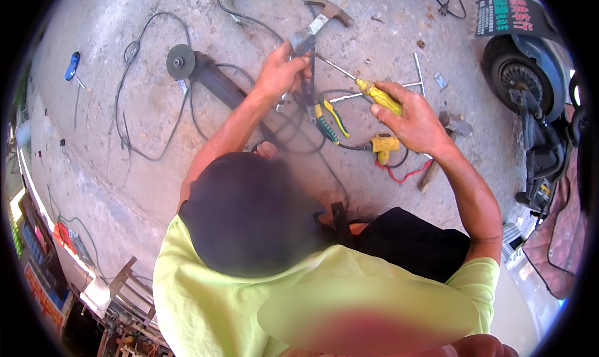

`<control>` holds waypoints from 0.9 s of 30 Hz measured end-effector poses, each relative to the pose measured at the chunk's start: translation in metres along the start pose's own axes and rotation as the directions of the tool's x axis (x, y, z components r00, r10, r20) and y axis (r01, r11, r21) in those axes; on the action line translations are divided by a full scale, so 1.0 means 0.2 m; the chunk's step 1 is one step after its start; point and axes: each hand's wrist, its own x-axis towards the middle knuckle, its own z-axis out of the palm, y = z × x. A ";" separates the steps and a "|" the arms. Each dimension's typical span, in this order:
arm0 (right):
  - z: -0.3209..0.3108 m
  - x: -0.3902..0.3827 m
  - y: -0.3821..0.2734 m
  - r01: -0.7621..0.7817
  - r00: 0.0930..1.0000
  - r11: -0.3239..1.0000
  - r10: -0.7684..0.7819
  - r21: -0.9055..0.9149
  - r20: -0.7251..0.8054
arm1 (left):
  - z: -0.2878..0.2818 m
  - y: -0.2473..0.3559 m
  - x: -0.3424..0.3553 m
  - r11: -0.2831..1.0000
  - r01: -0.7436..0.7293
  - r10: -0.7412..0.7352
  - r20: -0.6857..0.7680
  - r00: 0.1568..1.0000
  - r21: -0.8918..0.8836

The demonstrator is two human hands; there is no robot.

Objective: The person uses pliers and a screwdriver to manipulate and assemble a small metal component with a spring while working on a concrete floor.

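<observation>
My left hand (281, 73) is closed on a dark, narrow metal bar (311, 98) with holes in it. A hammer (319, 23) with a rusty head reaches out just beyond these fingers; whether they grip it too is hidden. In my right hand (412, 117) is a screwdriver (377, 97) with a yellow handle, its shaft pointing left and its tip close to the bar. Below the bar lie pliers (332, 121) with green and yellow handles. A shiny ring-ended tool (280, 107) shows under my left wrist.
An angle grinder (209, 75) and its looped cable (118, 110) lie on the concrete floor to the left. Nearby are a blue-handled tool (72, 66), a yellow plug connector (384, 145), a T-shaped metal rod (419, 76) and a second hammer (454, 125). A scooter wheel (516, 76) stands at right.
</observation>
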 end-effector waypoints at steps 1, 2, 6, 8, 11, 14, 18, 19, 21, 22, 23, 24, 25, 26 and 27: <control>0.00 0.00 0.00 0.001 1.000 1.000 -0.001 -0.012 -0.003 | 0.00 0.00 0.00 1.000 -0.008 0.008 0.007 1.000 -0.004; 0.01 0.00 0.00 0.002 1.000 1.000 -0.002 -0.024 -0.006 | 0.01 -0.01 -0.01 1.000 -0.008 0.008 0.015 1.000 -0.008; 0.01 0.01 -0.02 0.038 0.998 0.998 -0.040 -0.052 -0.042 | 0.01 -0.02 -0.01 1.000 -0.004 0.004 0.026 1.000 -0.001; 0.00 0.01 -0.03 0.021 0.999 0.998 -0.024 -0.067 -0.049 | 0.02 -0.02 -0.01 1.000 -0.001 0.001 0.025 1.000 0.016; 0.00 0.02 -0.03 0.032 0.997 0.994 -0.039 -0.100 -0.069 | 0.03 -0.01 -0.02 0.999 0.003 -0.004 0.025 1.000 0.038; 0.01 0.02 -0.02 0.047 0.996 0.993 -0.055 -0.108 -0.068 | 0.04 -0.01 -0.03 0.999 0.017 -0.018 0.023 1.000 0.043; 0.02 0.03 -0.02 0.047 0.996 0.991 -0.056 -0.125 -0.067 | 0.03 -0.03 -0.03 0.998 0.015 -0.018 0.041 0.999 0.065; 0.02 0.03 -0.02 0.042 0.996 0.990 -0.053 -0.138 -0.072 | 0.03 -0.03 -0.03 0.997 0.014 -0.017 0.048 0.999 0.070; 0.03 0.03 -0.02 0.032 0.996 0.986 -0.046 -0.165 -0.081 | 0.05 -0.04 -0.03 0.993 0.002 -0.006 0.027 1.000 0.120; 0.03 0.03 -0.01 0.044 0.994 0.982 -0.061 -0.182 -0.089 | 0.05 -0.04 -0.03 0.990 -0.003 0.001 0.018 1.000 0.144; 0.04 0.03 0.01 0.055 0.992 0.978 -0.076 -0.199 -0.097 | 0.05 -0.03 -0.03 0.987 0.001 -0.005 0.028 1.000 0.163; 0.04 0.03 0.02 0.068 0.990 0.974 -0.092 -0.216 -0.103 | 0.04 -0.03 -0.03 0.983 0.005 -0.012 0.036 0.999 0.181; 0.04 0.03 0.01 0.063 0.989 0.962 -0.095 -0.266 -0.110 | 0.04 -0.04 -0.03 0.980 0.009 -0.018 0.045 0.999 0.199; 0.04 0.02 -0.01 0.056 0.988 0.947 -0.098 -0.315 -0.117 | 0.04 -0.05 -0.02 0.970 -0.025 0.017 0.037 0.999 0.243; 0.05 0.01 -0.02 0.051 0.987 0.931 -0.103 -0.362 -0.124 | 0.04 -0.06 -0.02 0.956 -0.060 0.053 0.030 0.998 0.288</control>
